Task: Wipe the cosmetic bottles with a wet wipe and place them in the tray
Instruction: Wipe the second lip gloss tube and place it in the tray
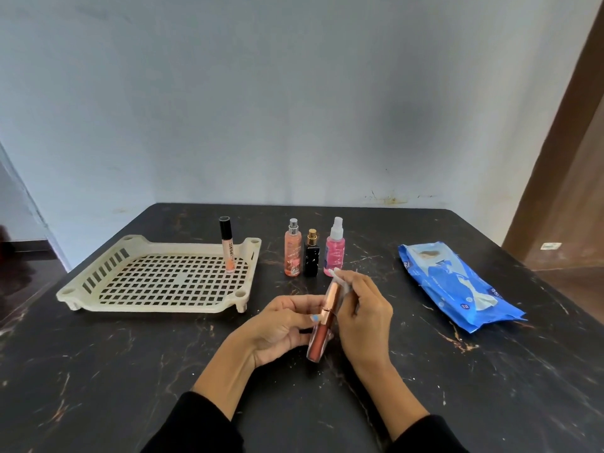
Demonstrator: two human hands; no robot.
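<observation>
Pale blue-grey wall backs a black marbled bench [130,371] in the head view, the only one. Both hands work over its middle: the left hand [281,328] grips a copper-capped lip gloss tube [323,325] round its middle, while the right hand [362,318] pinches a wet wipe [340,277] against the tube's cap end. One peach gloss tube [227,245] already stands upright in the cream slotted tray [78,289] at its far right corner. Three spray bottles [313,253] wait in a row just right of the tray, apparently unwiped. A blue wipes pack [457,286] lies well to the right. Roughly a fifth done, I judge.
</observation>
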